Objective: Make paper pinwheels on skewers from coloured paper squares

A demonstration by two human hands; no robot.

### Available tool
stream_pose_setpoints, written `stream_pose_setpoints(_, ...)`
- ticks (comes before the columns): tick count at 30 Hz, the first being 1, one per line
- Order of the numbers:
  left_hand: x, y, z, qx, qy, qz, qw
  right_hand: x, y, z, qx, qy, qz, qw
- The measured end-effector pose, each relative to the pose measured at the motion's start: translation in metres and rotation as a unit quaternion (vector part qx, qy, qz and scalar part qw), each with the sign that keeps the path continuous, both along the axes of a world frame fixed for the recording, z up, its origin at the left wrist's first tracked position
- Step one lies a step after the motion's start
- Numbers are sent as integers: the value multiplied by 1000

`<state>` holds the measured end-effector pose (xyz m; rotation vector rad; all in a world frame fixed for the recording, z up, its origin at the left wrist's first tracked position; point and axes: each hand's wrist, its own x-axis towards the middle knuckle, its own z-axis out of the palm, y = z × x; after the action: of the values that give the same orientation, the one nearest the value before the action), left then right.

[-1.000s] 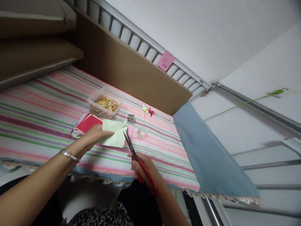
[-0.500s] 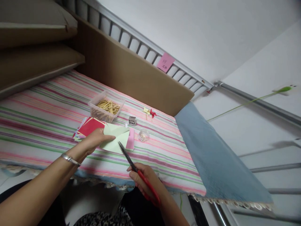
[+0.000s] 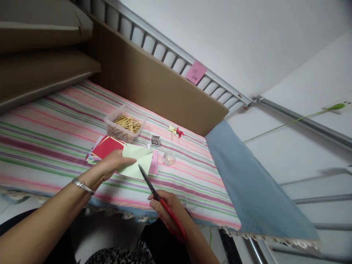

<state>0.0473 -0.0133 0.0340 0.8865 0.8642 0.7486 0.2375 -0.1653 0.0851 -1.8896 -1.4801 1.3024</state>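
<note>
My left hand pinches a pale green square sheet of paper by its left side, thumb on top. Crease or cut lines run inward from the sheet's corners. My right hand is closed around the red handles of a pair of scissors. Their dark blades point up and left, the tip over the lower part of the green sheet, and look nearly closed. Just behind my left hand lies a stack of coloured paper, red on top. A pink sheet lies partly under the green one.
A clear plastic box holds many thin wooden sticks. Near it are a small open box of metal pins and a clear round container. Two small paper pinwheels lie by the brown board. Striped cloth covers the surface.
The view has shifted very slightly. Both hands keep nearly the same pose, with the scissor tip still over the green sheet.
</note>
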Motion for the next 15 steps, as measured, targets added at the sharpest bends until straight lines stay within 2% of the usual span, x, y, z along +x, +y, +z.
stream_pose_setpoints(4, 0, 1, -1, -1, -3, 1, 1000, -1, 0, -4, 24, 2, -2, 1000)
stream_pose_setpoints(15, 0, -1, 4, -12, 4, 14, 1000, 3, 5, -7, 17, -15, 16, 1000)
